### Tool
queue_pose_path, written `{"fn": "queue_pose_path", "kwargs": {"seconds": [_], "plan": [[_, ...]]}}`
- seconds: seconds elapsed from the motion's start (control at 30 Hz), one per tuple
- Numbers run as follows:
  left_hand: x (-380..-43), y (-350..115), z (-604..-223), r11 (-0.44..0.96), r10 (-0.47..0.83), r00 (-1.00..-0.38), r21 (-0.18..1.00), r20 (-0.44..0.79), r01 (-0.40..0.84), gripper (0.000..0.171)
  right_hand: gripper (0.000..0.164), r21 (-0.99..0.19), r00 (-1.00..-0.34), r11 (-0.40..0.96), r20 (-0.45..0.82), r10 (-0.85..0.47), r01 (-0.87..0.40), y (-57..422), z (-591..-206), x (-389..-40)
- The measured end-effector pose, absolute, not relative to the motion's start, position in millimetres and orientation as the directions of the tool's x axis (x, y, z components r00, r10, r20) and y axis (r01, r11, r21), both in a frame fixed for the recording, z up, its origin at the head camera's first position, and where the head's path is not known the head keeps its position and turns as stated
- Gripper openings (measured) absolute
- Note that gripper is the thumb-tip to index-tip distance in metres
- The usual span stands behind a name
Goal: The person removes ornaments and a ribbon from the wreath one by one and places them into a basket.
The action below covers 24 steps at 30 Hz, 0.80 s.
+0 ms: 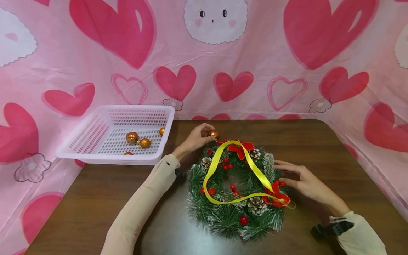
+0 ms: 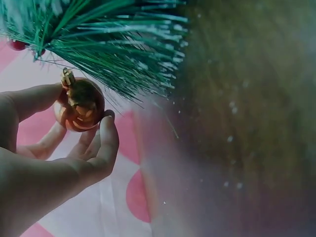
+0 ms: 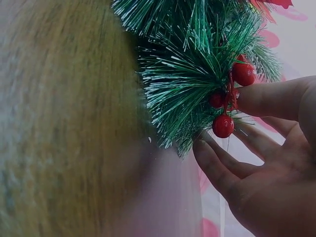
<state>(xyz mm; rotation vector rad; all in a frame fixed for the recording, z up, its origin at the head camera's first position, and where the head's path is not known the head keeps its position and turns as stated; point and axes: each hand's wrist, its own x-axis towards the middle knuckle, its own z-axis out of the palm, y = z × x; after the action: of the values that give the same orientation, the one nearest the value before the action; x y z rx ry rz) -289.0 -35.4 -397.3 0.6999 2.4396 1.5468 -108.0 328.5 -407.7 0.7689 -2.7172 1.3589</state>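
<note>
My left hand [image 1: 198, 137] pinches a shiny copper-orange Christmas bauble [image 1: 214, 134] at the wreath's far left edge. In the left wrist view, the thumb and fingertips hold that bauble [image 2: 80, 106], its gold cap pointing up toward green needles. The green Christmas wreath [image 1: 204, 212] lies flat, with red berries, pinecones [image 1: 256, 205] and red poinsettias [image 1: 240, 150]. A yellow ribbon [image 1: 208, 177] loops over its top. At the wreath's right edge, my right hand [image 1: 302, 180] rests with loosely extended fingers; its thumb touches the red berries [image 3: 243, 73] in the right wrist view.
A white perforated plastic basket [image 1: 111, 158] stands at the table's back left, holding several orange and gold baubles [image 1: 132, 137]. The brown wooden table [image 1: 95, 212] reaches back to a pink heart-printed cloth [image 1: 197, 53]. A thin gold loop [image 1: 291, 205] sticks out at the ribbon's end.
</note>
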Motion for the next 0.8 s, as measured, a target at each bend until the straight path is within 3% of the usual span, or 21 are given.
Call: {"fn": "queue_pose_path", "kwargs": {"seconds": [0.8], "plan": [[-287, -45, -383, 0.363, 0.517, -0.845, 0.86, 0.135, 0.36, 0.037, 0.04, -0.818, -0.896, 0.43, 0.213, -0.391, -0.382, 328, -418, -102]]}}
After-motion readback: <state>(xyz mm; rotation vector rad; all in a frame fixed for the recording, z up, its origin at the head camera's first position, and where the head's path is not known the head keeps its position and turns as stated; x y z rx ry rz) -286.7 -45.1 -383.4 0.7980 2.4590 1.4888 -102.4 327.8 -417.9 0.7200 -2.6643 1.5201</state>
